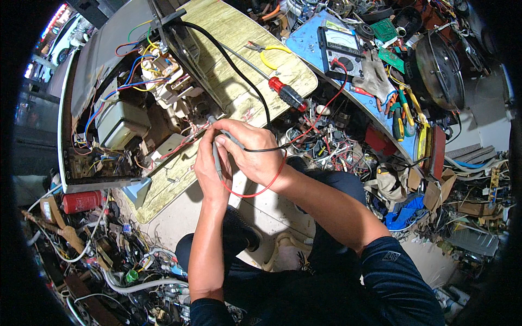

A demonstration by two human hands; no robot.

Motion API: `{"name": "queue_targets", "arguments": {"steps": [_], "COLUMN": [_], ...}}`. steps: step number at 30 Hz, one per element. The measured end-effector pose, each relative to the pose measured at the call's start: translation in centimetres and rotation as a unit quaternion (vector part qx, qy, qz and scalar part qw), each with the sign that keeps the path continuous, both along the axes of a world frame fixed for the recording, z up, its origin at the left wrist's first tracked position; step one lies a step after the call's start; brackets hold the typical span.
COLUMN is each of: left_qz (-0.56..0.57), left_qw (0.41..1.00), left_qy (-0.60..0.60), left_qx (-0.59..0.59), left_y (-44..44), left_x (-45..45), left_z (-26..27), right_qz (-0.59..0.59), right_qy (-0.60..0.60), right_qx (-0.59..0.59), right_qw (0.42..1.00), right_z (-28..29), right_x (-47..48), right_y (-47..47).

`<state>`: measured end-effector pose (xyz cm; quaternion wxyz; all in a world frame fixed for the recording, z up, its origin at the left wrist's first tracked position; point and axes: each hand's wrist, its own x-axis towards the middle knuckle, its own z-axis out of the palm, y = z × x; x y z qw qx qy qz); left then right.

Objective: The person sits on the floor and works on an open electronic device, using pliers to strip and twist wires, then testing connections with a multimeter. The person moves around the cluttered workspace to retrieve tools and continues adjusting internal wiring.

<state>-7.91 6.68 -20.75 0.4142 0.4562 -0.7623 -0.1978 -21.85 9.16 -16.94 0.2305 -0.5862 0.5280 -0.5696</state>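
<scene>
My left hand [212,171] holds a grey test probe [216,157] whose red lead [261,194] loops below my wrists. In my right hand [253,144] is a second grey probe [233,139], with a black lead [263,150] running off to the right. Both hands meet at the near edge of an opened appliance [163,122]. Thin red and white wires [189,132] lie close to my fingertips; whether the probe tips touch them cannot be seen. Inside the housing sit a boxy grey component [122,124] and a pale plastic assembly [163,73].
A screwdriver [285,91] and yellow-handled pliers [267,55] lie on the wood-patterned board [244,28]. An analog multimeter [340,51] and a work glove [373,77] rest on a blue board [304,40]. Scrap wires [326,150] crowd the floor, and a black power cord [240,69] arches nearby.
</scene>
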Motion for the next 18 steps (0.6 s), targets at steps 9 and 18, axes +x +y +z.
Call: {"name": "queue_targets", "arguments": {"steps": [9, 18], "left_qz": [-0.003, 0.0], "left_qw": [1.0, 1.0], "left_qy": [-0.002, -0.01], "left_qx": [-0.005, -0.006], "left_y": [-0.1, 0.0], "left_x": [0.16, 0.22], "left_z": [-0.3, -0.1], "right_qz": [0.006, 0.001], "right_qy": [0.011, 0.01], "right_qx": [0.014, 0.013], "right_qw": [1.0, 1.0], "right_z": [0.05, 0.35], "right_x": [-0.08, -0.1], "right_y": [-0.04, 0.19]}}
